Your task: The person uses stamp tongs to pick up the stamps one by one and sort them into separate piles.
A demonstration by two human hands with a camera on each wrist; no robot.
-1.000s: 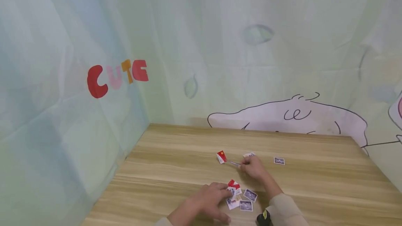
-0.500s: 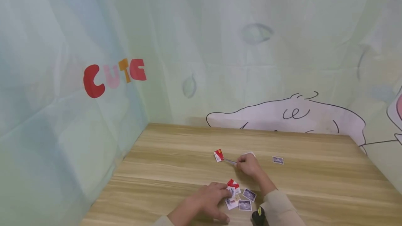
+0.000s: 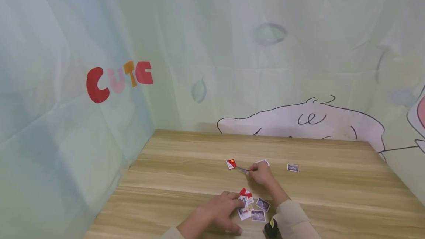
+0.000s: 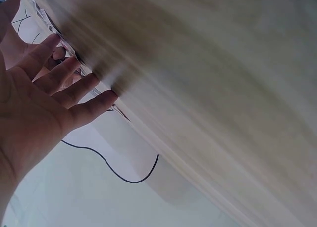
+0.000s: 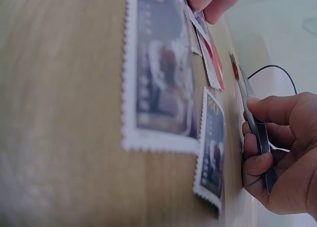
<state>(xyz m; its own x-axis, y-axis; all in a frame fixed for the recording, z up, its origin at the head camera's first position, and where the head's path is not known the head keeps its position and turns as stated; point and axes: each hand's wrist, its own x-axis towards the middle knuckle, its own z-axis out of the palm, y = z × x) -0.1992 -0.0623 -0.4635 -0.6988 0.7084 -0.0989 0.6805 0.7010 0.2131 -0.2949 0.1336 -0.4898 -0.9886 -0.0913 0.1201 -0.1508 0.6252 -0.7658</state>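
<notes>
In the head view my right hand (image 3: 262, 174) holds metal tweezers (image 5: 265, 143), pinched between thumb and fingers. Their tips meet the edge of a red-and-white stamp (image 3: 231, 163) toward the back of the table; whether they grip it I cannot tell. My left hand (image 3: 220, 209) is spread, its fingertips on a loose group of stamps near the front. In that group, red stamps (image 3: 246, 193) overlap paler ones (image 3: 244, 215), and two dark-pictured stamps (image 3: 263, 204) lie beside them. The left wrist view shows the left fingers (image 4: 91, 108) nearly straight at the tabletop.
The wood-grain table (image 3: 172, 165) meets a printed cloth backdrop (image 3: 212, 65) behind and at left. One stamp (image 3: 264, 162) lies partly hidden beyond the right hand, another dark stamp (image 3: 293, 168) farther right. A black object (image 3: 271, 228) sits by the right sleeve.
The red-and-white stamp at the tweezer tips has come to look lower and flatter. My right hand has shifted slightly left with the tweezers. The left hand stays on the stamps.
</notes>
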